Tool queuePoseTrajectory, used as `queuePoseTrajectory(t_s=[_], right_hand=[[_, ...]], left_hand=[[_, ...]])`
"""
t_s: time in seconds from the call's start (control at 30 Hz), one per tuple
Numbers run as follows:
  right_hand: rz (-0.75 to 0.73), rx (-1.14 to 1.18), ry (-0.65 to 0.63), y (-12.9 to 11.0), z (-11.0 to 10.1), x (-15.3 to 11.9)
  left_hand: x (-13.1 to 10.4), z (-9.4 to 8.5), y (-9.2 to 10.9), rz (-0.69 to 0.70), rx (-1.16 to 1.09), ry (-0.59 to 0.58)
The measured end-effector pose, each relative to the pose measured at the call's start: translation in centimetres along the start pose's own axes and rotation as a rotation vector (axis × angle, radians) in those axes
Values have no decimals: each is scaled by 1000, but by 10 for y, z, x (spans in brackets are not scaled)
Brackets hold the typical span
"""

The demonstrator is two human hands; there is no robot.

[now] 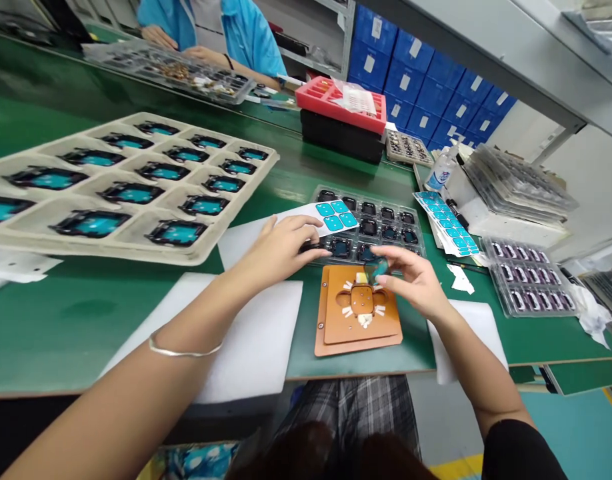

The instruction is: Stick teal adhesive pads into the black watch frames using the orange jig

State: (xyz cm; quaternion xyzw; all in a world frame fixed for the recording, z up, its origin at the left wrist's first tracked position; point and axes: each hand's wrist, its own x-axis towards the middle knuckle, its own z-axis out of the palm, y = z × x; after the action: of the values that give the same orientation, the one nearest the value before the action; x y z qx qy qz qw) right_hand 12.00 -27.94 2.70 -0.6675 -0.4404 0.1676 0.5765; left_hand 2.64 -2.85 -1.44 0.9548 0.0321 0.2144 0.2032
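My left hand (286, 248) reaches over the left edge of a clear plastic tray (421, 245) of dark square watch-case-like frames. Its thumb and fingers are apart around one dark frame (309, 246), which is partly hidden. My right hand (413, 279) pinches a small see-through piece with a teal face (377, 268) between thumb and fingertips. That piece hangs over the top edge of an orange-brown fixture plate (339, 327), which has a rounded square recess (362, 300) and white strips around it. A white sheet with teal square stickers (331, 225) lies on the tray beside my left hand.
A large beige tray (206, 248) of teal-faced dark frames stands at left. White foam sheets (256, 340) lie along the front edge. Sticker sheets (449, 223), a bottle (440, 172) and another tray (531, 277) are at right. Across the bench sits a person in blue (251, 37).
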Motion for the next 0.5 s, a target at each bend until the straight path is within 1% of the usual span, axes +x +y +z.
queuePoseTrajectory(t_s=[0.07, 0.13, 0.23, 0.3, 0.37, 0.43, 0.5], right_hand=[[-45, -117, -59, -1, 1, -3], [-58, -201, -71, -2, 2, -5], [-96, -275, -83, -3, 2, -5], [-158, -319, -105, -2, 1, -5], [-187, -371, -126, -1, 1, -4], [-142, -434, -127, 0, 1, -4], [-60, -508, -112, 0, 3, -5]], left_hand=[[1, -1, 2, 91, -90, 64], [1, -3, 6, 167, -156, 134], [-1, -4, 12, 221, -187, 231], [-2, -4, 15, 244, -208, 253], [-2, -3, 16, 255, -230, 261], [-2, -3, 16, 260, -240, 264], [-2, -2, 16, 267, -235, 263]])
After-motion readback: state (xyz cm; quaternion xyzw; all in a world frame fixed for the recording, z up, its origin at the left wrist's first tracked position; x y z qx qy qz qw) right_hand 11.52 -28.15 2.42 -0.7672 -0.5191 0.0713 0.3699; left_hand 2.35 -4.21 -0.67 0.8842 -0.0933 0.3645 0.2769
